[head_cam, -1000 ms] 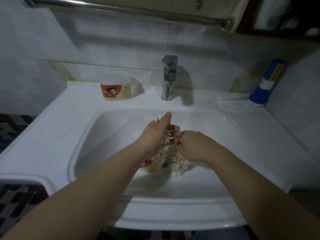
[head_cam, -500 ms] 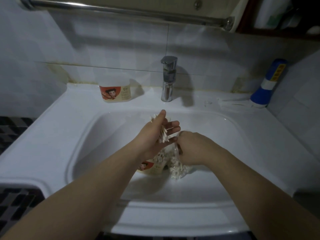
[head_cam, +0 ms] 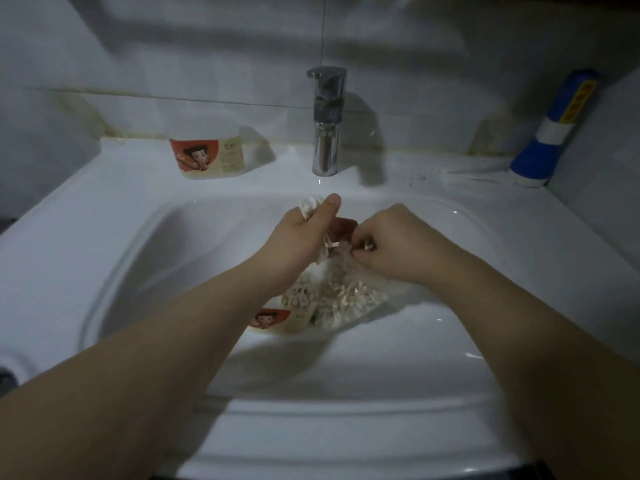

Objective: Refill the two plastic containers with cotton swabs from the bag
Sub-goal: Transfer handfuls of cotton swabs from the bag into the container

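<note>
Moving swabs from bag to container appears to be the step in hand, and it is judged to be partly done. A bundle of cotton swabs (head_cam: 308, 204) is gripped in the left hand (head_cam: 304, 237), fingers curled round the sticks and thumb pressed along them, with the white tips showing above the fist. The mouth of the clear bag (head_cam: 349, 296) is pinched by the right hand (head_cam: 394, 244), fingers bent tight on the plastic. The bag, with many swabs inside, hangs down into the basin. Just beside it, partly hidden under the left forearm, a container (head_cam: 280, 318) with a red cartoon label is seen in the basin, and swabs can be made out at its top. To do the step well, the bundle should be held parallel and lowered end-first into the container, not dropped, so that nothing is spilled into the basin; the bag's mouth is best held open and upright. A second container (head_cam: 207, 157), with the same label, stands well apart on the back ledge of the white sink (head_cam: 104, 209); its contents cannot be told. A chrome tap (head_cam: 325, 126) rises behind the hands, no water is seen running, and a blue and white torch (head_cam: 554, 133) leans in the right corner against the pale tiled wall (head_cam: 173, 64). Light is dim.
</note>
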The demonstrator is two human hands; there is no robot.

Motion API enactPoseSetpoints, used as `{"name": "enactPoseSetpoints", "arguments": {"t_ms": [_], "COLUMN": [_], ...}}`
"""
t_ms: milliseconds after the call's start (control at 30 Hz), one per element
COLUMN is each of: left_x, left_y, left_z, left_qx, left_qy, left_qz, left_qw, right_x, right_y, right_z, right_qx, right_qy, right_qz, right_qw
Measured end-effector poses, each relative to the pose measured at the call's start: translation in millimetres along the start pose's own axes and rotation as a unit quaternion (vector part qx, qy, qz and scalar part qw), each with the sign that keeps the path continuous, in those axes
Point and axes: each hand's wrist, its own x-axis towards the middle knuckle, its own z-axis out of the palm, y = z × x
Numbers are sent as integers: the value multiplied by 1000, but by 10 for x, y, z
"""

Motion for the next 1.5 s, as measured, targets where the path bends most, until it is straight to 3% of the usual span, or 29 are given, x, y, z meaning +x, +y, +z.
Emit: {"name": "enactPoseSetpoints", "arguments": {"t_ms": [267,333,433,500,600,667,733,833,900,967,1100,1267,1500], "left_x": [31,47,66,76,37,9,-28,-66,-65,-35,51,143,177], "left_y": [-98,-133,-151,-137,-15,77,129,115,135,172,226,164,6], "left_z": [72,71,65,66,74,67,85,100,66,29,-15,-132,-240], "left_qx": [149,150,159,149,70,-24,-32,117,142,101,-3,-93,-151], "left_qy": [29,36,43,61,93,59,11,12,18,35,22,-32,-96], "left_qz": [32,39,46,69,138,159,137,90,36,-21,-110,-112,-141], "left_qw": [988,987,985,985,984,985,990,989,989,994,994,989,974], "right_x": [-54,-66,-36,0,14,20,17,6,-15,-28,40,224,295], "right_y": [77,47,-22,-79,-90,-62,-8,64,76,74,-8,-131,20], "right_z": [-60,7,141,188,162,107,51,2,-21,-52,-192,-195,48], "right_qx": [174,210,107,70,161,204,238,296,345,383,389,417,521], "right_qy": [19,-18,-67,-52,-37,-21,1,18,26,28,4,-45,-10], "right_qz": [53,68,60,59,98,109,123,152,165,170,150,139,88], "right_qw": [983,975,990,994,981,973,963,943,923,907,909,897,849]}}
